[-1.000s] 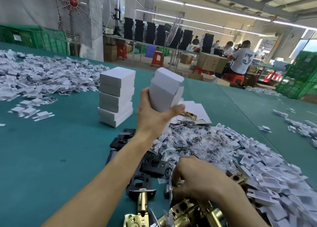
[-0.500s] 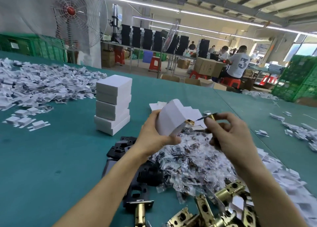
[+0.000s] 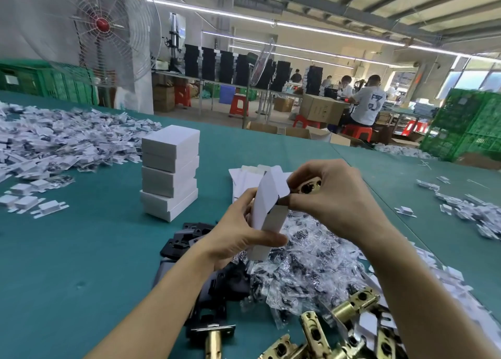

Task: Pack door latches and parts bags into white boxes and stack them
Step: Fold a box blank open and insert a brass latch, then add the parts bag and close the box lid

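Brass door latches (image 3: 314, 334) lie at the table's near edge, parts bags (image 3: 306, 253) just beyond. Left hand (image 3: 238, 236) grips white box (image 3: 267, 209), long axis near upright, open flap on top. Right hand (image 3: 333, 198) grips brass latch (image 3: 309, 187) beside the flap. Box stack (image 3: 169, 177) stands farther left.

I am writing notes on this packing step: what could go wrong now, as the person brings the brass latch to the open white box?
1. The right hand holds the brass latch at the open end of the white box in the left hand; it may catch the flap and crease it.
2. If it slips, it could fall among the parts bags below.
3. The stack of boxes looks slightly uneven; one more might tip it.
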{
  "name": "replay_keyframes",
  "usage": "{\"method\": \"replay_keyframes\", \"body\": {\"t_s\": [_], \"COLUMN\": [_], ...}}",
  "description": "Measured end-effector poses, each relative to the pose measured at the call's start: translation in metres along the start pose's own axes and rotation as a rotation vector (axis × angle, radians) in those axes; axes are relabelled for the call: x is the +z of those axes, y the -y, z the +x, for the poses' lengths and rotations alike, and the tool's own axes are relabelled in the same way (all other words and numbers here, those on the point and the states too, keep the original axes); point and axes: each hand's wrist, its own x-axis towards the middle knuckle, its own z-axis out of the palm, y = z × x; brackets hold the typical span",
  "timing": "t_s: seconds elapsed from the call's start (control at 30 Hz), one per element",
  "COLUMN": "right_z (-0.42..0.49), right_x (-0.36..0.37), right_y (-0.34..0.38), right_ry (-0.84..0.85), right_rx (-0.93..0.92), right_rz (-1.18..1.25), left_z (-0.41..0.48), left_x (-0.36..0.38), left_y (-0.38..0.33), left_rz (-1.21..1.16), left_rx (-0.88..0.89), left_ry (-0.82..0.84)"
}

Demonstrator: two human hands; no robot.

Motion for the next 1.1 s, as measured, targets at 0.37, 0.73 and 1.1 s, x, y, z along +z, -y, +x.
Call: {"method": "replay_keyframes", "body": {"t_s": [0.37,0.73,1.1], "right_z": [0.015,-0.039,-0.048], "right_x": [-0.002,0.025,-0.012], "right_y": [0.009,-0.077,-0.157], "right_ry": [0.126,0.190,0.204], "right_rx": [-0.003,0.332,0.615], "right_rz": [0.028,-0.037,-0.777], "left_z": [-0.002,-0.006,-0.006], "left_x": [0.006,0.011,0.023], "left_y": [-0.004,-0.007,-0.007], "left_rz": [-0.046,-0.224,-0.334], "left_rx": [0.053,-0.031,0.065], "left_ry": [0.029,-0.074,-0.068]}}
